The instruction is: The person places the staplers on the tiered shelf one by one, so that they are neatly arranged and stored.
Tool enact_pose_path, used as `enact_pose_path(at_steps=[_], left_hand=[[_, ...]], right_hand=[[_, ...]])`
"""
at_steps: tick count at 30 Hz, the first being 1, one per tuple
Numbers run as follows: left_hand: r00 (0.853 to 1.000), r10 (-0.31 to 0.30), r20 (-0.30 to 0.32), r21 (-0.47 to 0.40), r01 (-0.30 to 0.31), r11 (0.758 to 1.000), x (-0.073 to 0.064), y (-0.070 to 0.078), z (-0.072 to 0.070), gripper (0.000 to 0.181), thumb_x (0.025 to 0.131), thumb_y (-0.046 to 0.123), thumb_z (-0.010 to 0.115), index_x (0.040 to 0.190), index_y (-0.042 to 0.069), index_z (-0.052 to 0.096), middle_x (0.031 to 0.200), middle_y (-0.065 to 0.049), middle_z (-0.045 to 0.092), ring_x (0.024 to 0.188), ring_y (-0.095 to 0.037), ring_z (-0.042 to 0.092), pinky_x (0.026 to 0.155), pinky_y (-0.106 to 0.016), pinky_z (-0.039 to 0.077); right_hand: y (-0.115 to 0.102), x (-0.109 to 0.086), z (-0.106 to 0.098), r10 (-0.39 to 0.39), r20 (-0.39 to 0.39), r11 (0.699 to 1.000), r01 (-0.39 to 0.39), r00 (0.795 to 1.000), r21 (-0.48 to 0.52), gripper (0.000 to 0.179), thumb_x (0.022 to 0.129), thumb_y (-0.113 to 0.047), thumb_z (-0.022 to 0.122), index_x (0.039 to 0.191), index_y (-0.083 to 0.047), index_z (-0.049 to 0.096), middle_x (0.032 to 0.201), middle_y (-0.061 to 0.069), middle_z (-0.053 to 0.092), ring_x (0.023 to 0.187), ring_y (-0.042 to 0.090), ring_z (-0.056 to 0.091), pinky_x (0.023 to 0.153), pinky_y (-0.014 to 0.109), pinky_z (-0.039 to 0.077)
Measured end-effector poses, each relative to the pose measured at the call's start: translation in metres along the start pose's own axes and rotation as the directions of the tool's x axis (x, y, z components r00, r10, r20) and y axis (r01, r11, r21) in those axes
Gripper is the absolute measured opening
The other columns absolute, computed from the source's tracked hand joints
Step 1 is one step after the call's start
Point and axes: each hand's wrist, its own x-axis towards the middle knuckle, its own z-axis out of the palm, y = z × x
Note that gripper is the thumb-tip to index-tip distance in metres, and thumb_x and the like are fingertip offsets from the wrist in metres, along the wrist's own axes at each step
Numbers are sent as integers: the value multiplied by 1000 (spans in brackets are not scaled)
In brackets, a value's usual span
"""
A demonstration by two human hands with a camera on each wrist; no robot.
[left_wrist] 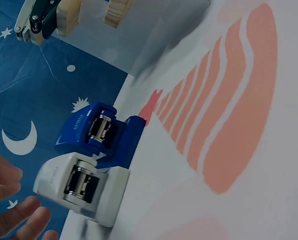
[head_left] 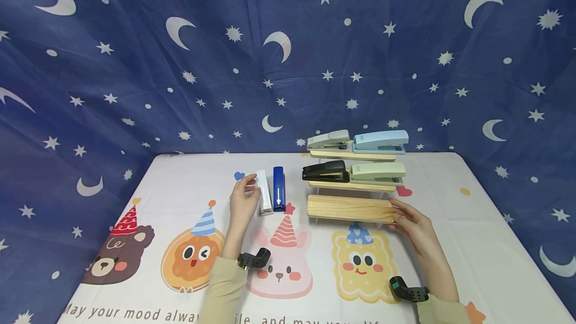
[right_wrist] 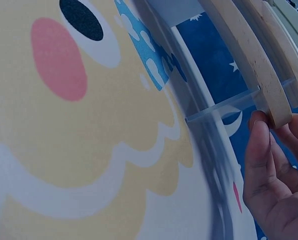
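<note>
A white stapler [head_left: 264, 193] and a blue stapler [head_left: 279, 189] stand side by side on the table, their ends toward me. My left hand [head_left: 244, 199] is at the left side of the white stapler, fingers loosely bent; in the left wrist view a small gap parts its fingertips [left_wrist: 33, 205] from the white stapler [left_wrist: 69, 182]. On the right is a stepped rack whose lowest wooden shelf [head_left: 348, 208] is bare. My right hand [head_left: 416, 226] pinches that shelf's right end between thumb and fingers, as the right wrist view shows at the wooden end [right_wrist: 278, 112].
A black stapler [head_left: 326, 171] and a pale green stapler [head_left: 378, 172] sit on the middle shelf. Above them, a grey stapler [head_left: 328, 140] and a light blue stapler [head_left: 381, 140] sit on the top shelf. Clear supports [right_wrist: 223, 105] carry the shelves. A starry curtain [head_left: 288, 64] hangs behind.
</note>
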Motion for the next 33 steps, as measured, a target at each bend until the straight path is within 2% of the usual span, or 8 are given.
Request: enact_pose_path(at_steps=[9,16,20,33], left_hand=[[1000,-28,4,-17,28,999,1,-5,8,49,81,4,66,128,2,56,116,-21,61,100,-34,63,90,-44,52],[1000,-5,8,37,5,999,0,-6,11,56,77,7,71,131,3,54,114,-21,60,93,-31,62,79,-39,51],[1000,-12,10,35,11,999,-1,-7,12,61,75,6,72,133,4,52,115,-21,59,91,-30,61,75,-34,49],[1000,-14,18,40,13,999,-2,-9,16,70,74,6,76,137,5,48,116,-21,58,90,-29,61,70,-29,47]], right_hand=[[-1,0,0,1,-5,1000,-1,1000,-10,49,98,-10,48,142,9,36,99,-27,58,89,-6,59,75,15,53],[0,0,0,1,-8,1000,-1,1000,-8,49,98,-11,49,142,9,36,100,-27,58,89,-7,59,75,14,53],[0,0,1,1,-11,1000,-1,1000,0,49,98,-11,49,141,9,37,100,-27,58,90,-8,58,75,14,53],[0,-1,1,-8,-5,1000,8,1000,30,50,98,-11,51,141,10,36,100,-25,59,90,-7,59,75,15,53]])
